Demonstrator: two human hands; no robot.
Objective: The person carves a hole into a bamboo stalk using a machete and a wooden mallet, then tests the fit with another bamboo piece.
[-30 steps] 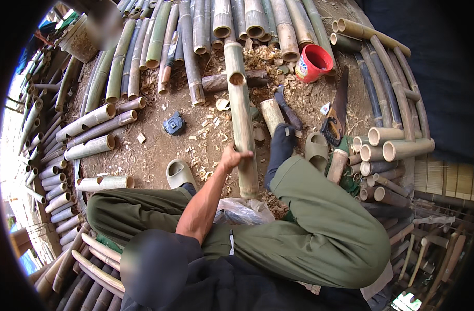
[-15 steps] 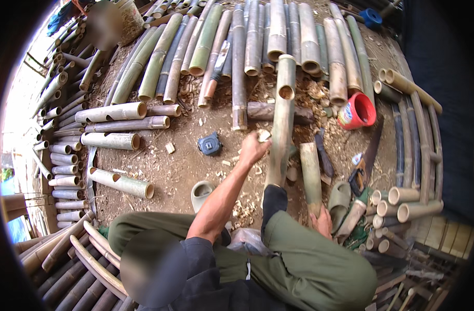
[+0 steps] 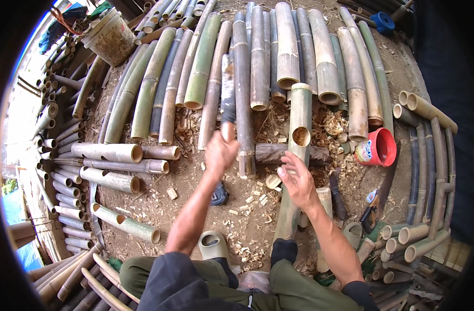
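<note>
My left hand (image 3: 221,153) is closed around the wooden handle of a long-bladed knife (image 3: 228,90), its blade pointing away from me over the bamboo row. Before me a long bamboo tube (image 3: 287,212) with a round cut hole near its far end lies across a dark log (image 3: 270,153), its near end by my socked foot. Over that tube my right hand (image 3: 300,184) is held with fingers spread, gripping nothing. A pale cut piece of bamboo (image 3: 273,181) rests on the ground just left of the tube. Partly behind my right forearm is a shorter bamboo length (image 3: 324,196).
Bamboo poles (image 3: 257,67) line the far side, and notched tubes (image 3: 125,225) lie at left. A red bucket (image 3: 384,147), a handsaw (image 3: 370,213) and a dark-handled tool (image 3: 338,197) are at right. A tape measure (image 3: 219,194) sits among shavings. A sandal (image 3: 213,244) is near my feet.
My left hand has let go of the pale piece and taken the knife from the bamboo row. My right hand has left the shorter bamboo length and risen over the long tube. The view has shifted.
</note>
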